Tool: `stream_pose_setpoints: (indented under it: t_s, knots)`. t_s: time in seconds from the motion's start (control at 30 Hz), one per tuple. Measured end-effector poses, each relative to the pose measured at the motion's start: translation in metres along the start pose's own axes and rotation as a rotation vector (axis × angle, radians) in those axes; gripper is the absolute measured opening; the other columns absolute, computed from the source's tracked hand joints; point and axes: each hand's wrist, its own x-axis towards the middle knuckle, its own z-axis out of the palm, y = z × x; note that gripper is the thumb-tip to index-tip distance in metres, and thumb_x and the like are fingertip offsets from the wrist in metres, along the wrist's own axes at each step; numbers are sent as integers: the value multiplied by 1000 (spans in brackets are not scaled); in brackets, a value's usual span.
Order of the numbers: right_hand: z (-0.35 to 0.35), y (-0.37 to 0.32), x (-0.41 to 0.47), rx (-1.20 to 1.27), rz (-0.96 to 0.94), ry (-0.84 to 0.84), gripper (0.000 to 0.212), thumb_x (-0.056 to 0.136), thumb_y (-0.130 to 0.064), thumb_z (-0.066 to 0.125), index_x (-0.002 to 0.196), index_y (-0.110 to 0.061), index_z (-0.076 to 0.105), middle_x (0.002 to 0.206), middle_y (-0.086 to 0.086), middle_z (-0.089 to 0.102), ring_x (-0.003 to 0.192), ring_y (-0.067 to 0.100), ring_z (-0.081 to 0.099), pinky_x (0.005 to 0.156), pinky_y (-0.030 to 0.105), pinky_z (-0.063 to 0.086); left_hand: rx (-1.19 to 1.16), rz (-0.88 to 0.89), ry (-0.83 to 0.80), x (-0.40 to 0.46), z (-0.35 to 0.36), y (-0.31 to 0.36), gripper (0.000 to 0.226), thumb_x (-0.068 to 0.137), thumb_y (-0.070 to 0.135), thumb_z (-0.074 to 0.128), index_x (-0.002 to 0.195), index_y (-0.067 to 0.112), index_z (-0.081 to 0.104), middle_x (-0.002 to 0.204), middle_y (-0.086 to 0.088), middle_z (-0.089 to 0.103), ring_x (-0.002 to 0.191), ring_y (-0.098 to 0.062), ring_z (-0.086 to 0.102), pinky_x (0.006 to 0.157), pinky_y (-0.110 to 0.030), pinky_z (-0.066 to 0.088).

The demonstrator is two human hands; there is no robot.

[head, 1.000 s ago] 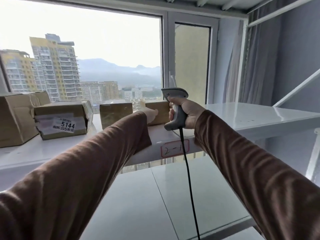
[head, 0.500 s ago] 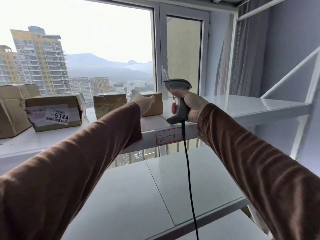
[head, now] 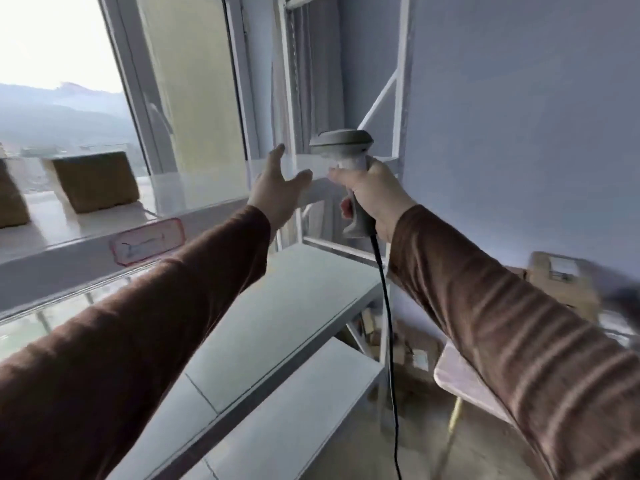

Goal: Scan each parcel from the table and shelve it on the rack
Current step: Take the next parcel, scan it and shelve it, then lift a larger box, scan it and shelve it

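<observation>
My right hand (head: 375, 195) grips the handle of a grey corded barcode scanner (head: 348, 161), held upright in front of the white rack's end post. My left hand (head: 277, 188) hangs in the air just left of the scanner, fingers spread and holding nothing. A small brown cardboard parcel (head: 93, 181) stands on the upper shelf of the white rack (head: 69, 244), well left of my left hand. The edge of another parcel (head: 10, 202) shows at the far left. More cardboard parcels (head: 561, 285) lie blurred at the right, past my right sleeve.
A red-framed label (head: 147, 240) is stuck on the upper shelf's front edge. Two lower white shelves (head: 284, 320) run below my arms. The scanner's black cable (head: 386, 323) hangs down. A pale table corner (head: 453, 375) shows at the lower right. A window sits behind the rack.
My left hand has let go of the small parcel on the upper shelf and drawn back, fingers spread. My view has swung to the right, so the shelved parcels slid to the left edge.
</observation>
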Motion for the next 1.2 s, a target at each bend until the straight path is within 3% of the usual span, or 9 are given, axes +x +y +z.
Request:
stream_pose_setpoints:
  t_s: [0.1,0.2,0.3,0.43,0.53,0.67,0.73,0.97,1.2]
  knots:
    - [-70,22,-14,-106,-1,109,14,91,-23,73,99,-16,65,69,-1,55,45,15,50,48,25,46,-97,-37,-141,-10,76,3,68,101,27,62,159,20,29,161,-2,37,130,-8,43,100,-16,38]
    - [-153,46,-32,-225,18,239,17,89,-24,74,102,-18,65,80,5,63,44,15,52,46,26,46,-191,-51,-300,-28,161,13,65,99,25,65,157,14,35,159,0,42,140,-11,43,118,-29,34]
    - [-233,66,-53,-331,40,346,15,89,-28,75,98,-25,63,83,4,67,47,11,57,44,23,46,-247,-64,-423,-50,244,31,62,98,22,67,153,11,41,153,-4,48,139,-16,47,114,-29,36]
    - [-335,89,-84,-484,87,428,34,91,-34,73,121,-21,63,101,1,71,76,18,65,66,28,54,-281,-71,-559,-79,351,56,63,98,22,66,154,9,40,155,-7,46,140,-18,46,107,-23,35]
    - [-417,102,-112,-511,152,462,34,93,-33,72,122,-20,61,91,-3,65,64,13,59,62,34,54,-307,-110,-655,-106,432,77,63,98,22,67,154,10,40,151,-4,50,131,-14,50,98,-17,41]
    - [-532,130,-141,-492,266,527,23,93,-33,72,109,-22,60,81,1,63,48,9,54,50,28,52,-309,-162,-754,-144,546,96,61,99,23,65,153,12,40,151,-3,49,138,-19,48,118,-36,38]
    - [-573,152,-152,-485,328,545,21,92,-33,73,103,-22,59,76,0,62,48,9,55,49,27,50,-280,-203,-776,-160,587,94,62,99,26,65,154,14,40,155,-4,47,139,-19,47,117,-36,36]
    - [-648,232,-163,-432,472,595,19,89,-30,75,95,-28,57,76,1,64,48,12,57,50,30,52,-165,-328,-829,-186,679,51,62,99,28,63,155,15,39,154,-7,49,139,-22,47,116,-38,38]
    - [-671,323,-149,-337,615,640,25,89,-23,76,103,-7,61,86,13,69,54,20,56,60,38,49,-59,-469,-778,-163,720,-37,61,100,23,63,154,9,39,155,-11,46,142,-24,44,113,-34,35]
